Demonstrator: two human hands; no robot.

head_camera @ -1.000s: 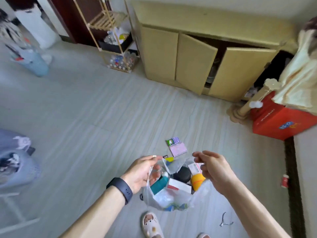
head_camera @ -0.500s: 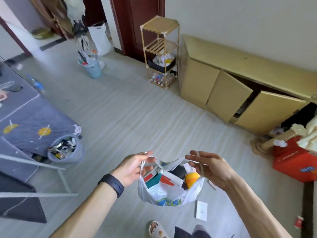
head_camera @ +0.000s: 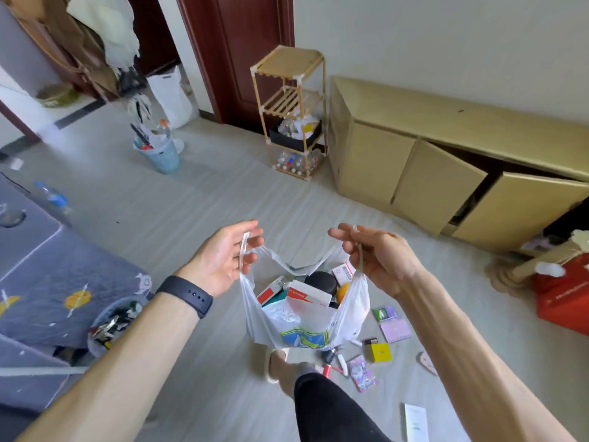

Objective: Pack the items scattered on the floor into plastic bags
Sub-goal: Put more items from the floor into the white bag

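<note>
Single wide-angle view from a head-worn camera, looking forward and down. Close beneath the lens, at frame centre: left hand [head_camera: 220, 260], right hand [head_camera: 381, 261] and plastic bag [head_camera: 352, 309]. Farther off, floor [head_camera: 191, 212] running to a wall [head_camera: 446, 43] with a low cabinet [head_camera: 376, 164] toward the upper right.

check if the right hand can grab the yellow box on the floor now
Probably not yet: the right hand pinches a handle of the plastic bag held up with the left hand. The yellow box lies uncovered on the floor below, so only the grip hinders.
</note>
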